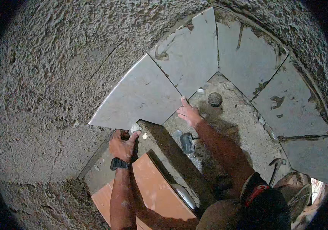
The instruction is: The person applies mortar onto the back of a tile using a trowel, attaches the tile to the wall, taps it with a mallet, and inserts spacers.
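A pale grey wall tile [137, 92] stands against the rough wall, beside another grey tile [190, 50]. At the tile's lower edge, my left hand [122, 147], with a dark watch on its wrist, pinches a whitish lump [136, 128] between thumb and fingers. The lump sits right below the tile edge; some of the fingers are hidden behind the thumb. My right hand [188, 114] is at the tile's lower right corner, with its fingers apart and their tips at the edge. It holds nothing that I can see.
Several more grey tiles [248, 57] curve to the right. On the concrete floor lie a round dark object [215, 99], a black mallet head [187, 143] and a claw hammer [277, 168]. An orange-backed tile [148, 184] leans near my left forearm, by a shiny metal piece [185, 196].
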`<state>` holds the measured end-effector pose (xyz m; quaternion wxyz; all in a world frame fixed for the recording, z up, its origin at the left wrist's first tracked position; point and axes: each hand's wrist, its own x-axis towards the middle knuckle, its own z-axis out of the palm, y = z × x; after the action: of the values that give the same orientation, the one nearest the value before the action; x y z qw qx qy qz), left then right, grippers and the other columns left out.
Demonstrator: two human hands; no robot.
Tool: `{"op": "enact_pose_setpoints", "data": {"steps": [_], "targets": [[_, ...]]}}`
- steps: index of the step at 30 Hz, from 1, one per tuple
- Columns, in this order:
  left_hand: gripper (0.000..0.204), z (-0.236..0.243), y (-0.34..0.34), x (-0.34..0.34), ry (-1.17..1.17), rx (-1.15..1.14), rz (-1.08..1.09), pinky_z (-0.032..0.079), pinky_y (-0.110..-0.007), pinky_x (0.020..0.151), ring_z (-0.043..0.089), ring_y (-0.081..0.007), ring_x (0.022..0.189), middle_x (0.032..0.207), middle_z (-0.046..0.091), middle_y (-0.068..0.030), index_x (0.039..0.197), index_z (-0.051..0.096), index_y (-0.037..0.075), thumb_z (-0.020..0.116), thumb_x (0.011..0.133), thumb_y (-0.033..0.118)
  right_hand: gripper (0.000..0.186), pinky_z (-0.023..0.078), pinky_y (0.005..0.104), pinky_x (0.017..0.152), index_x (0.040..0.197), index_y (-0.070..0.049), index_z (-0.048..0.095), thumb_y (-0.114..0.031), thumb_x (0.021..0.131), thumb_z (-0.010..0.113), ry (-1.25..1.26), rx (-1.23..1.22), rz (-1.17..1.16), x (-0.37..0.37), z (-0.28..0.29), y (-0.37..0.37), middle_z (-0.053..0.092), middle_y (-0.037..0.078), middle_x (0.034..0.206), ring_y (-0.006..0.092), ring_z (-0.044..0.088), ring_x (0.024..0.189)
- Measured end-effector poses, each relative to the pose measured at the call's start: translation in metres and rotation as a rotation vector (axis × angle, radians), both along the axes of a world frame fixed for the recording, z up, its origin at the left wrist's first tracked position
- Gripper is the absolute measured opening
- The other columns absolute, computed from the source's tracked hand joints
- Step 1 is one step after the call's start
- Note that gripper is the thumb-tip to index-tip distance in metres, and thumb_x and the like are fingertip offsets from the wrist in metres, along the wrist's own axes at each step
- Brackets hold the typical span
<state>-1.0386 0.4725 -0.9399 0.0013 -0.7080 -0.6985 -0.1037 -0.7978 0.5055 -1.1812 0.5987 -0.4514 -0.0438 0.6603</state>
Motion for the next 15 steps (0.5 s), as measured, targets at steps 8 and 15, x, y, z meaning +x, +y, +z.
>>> {"op": "enact_pose_setpoints", "data": {"steps": [8, 15], "targets": [[0.055, -0.014, 0.004, -0.009, -0.178, 0.027, -0.052, 0.051, -0.040, 0.066, 0.067, -0.0321, 0.069, 0.076, 0.069, -0.0166, 0.087, 0.067, 0.001, 0.083, 0.065, 0.049, 0.065, 0.049, 0.0384, 0.089, 0.114, -0.004, 0.052, -0.060, 0.082, 0.066, 0.063, -0.004, -0.010, -0.001, -0.003, -0.003, 0.059, 0.014, 0.105, 0.0265, 0.060, 0.105], [0.055, -0.008, 0.002, -0.011, -0.137, 0.039, -0.089, 0.052, -0.041, 0.066, 0.067, -0.0330, 0.070, 0.076, 0.069, -0.0169, 0.086, 0.067, 0.001, 0.082, 0.067, 0.050, 0.058, 0.044, 0.0431, 0.098, 0.131, -0.007, 0.047, -0.050, 0.093, 0.054, -0.011, -0.034, 0.003, 0.001, 0.006, -0.013, 0.056, 0.014, 0.129, 0.0299, 0.054, 0.120]]}}
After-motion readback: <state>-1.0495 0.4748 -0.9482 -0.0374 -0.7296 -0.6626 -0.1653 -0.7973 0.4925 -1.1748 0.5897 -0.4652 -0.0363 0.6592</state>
